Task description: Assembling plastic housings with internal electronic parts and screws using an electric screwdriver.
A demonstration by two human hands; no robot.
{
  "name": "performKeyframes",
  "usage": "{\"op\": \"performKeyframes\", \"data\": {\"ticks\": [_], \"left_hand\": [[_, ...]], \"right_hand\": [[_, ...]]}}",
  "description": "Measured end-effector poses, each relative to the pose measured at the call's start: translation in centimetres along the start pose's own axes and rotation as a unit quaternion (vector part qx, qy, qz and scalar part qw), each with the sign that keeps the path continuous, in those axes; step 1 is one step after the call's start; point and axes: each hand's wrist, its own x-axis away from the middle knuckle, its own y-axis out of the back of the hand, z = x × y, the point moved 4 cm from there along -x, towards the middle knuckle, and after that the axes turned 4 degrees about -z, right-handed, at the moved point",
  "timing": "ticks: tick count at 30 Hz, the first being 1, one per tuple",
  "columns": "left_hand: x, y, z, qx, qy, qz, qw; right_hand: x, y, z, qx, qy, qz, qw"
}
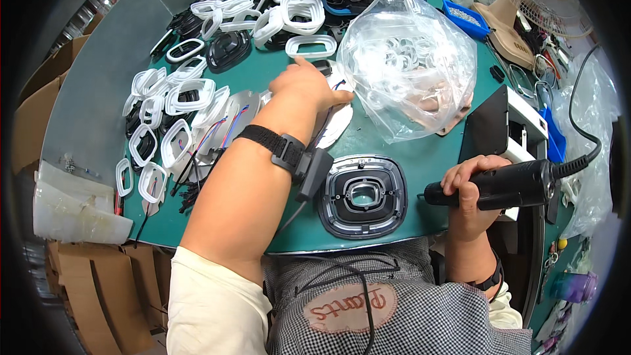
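My left hand reaches to the middle of the bench, thumb and forefinger spread apart. Beneath and beside it lies a white plate with thin wires; its other fingertips are partly hidden, and I see nothing gripped. My right hand is wrapped round a black corded electric screwdriver, held sideways with its tip to the left. Between my forearms, a black rounded-square housing with concentric rims and a central opening lies flat near the bench's front edge.
White and black ring frames are heaped at the back and left. A clear bag of small rings stands right of my left hand. Behind it are a blue crate and a blue tray. A fan stands far right.
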Motion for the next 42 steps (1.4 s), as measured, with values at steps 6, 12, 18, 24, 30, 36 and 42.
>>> {"op": "performKeyframes", "data": {"ticks": [6, 12, 18, 24, 30, 36, 42], "left_hand": [[1.0, 0.5, -1.3, -0.004, -0.021, -0.001, 1.000], [-2.5, 2.9, 3.8, 0.189, -0.131, 0.078, 0.970], [-1.1, 6.1, 9.9, 0.676, -0.160, 0.067, 0.716], [1.7, 9.9, 13.6, 0.830, -0.291, 0.050, 0.472], [7.9, 11.9, 14.4, 0.712, -0.361, 0.018, 0.601], [14.2, 5.5, 9.8, 0.440, -0.360, 0.009, 0.822], [16.5, -0.9, 7.1, 0.185, -0.415, -0.162, 0.876]], "right_hand": [[0.1, 0.7, -0.3, 0.005, -0.016, -0.021, 1.000], [-0.4, 0.3, 0.9, -0.040, -0.036, -0.028, 0.998], [-1.5, 0.4, 3.9, -0.046, 0.004, -0.044, 0.998], [-1.6, 0.9, 5.0, -0.053, 0.018, -0.054, 0.997], [-2.0, 0.8, 5.8, -0.063, 0.034, -0.036, 0.997], [-2.1, 0.3, 6.4, -0.075, 0.033, -0.024, 0.996], [-1.9, 0.0, 5.9, -0.081, 0.018, -0.020, 0.996]]}}
